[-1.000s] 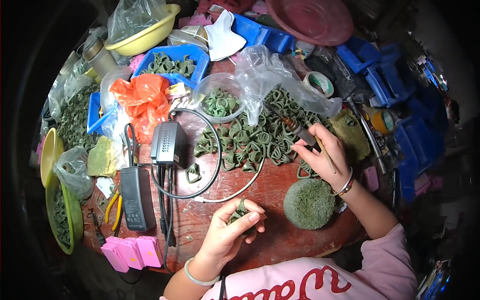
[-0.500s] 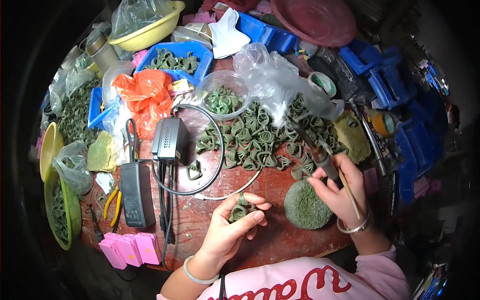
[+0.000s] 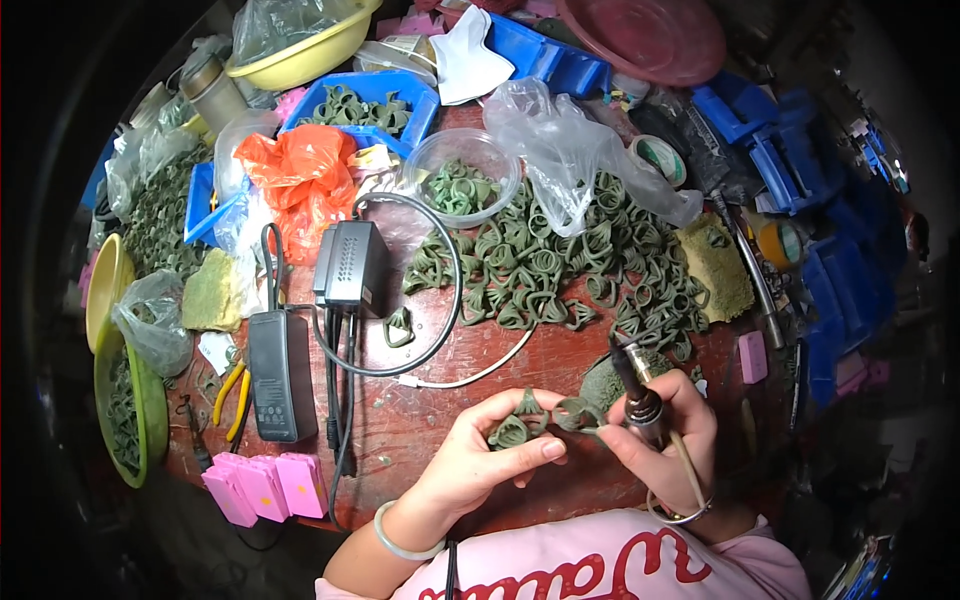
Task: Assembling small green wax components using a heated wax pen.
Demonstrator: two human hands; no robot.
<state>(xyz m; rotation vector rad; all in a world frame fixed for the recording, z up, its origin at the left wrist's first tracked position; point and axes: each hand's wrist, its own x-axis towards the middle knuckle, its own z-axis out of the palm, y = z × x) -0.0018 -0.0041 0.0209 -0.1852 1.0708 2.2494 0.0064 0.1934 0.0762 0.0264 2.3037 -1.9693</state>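
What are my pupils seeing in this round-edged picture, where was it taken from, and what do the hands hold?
No robot here: a person works with two bare hands. The picture comes from a fisheye camera worn on that person's head, looking down, so straight edges bend. The left hand holds a green ring-shaped piece. The right hand grips a pen-like tool and a thin stick; a second green piece sits between the hands. On the red table lie a pile of similar pieces, a black box, yellow-handled pliers and pink blocks.
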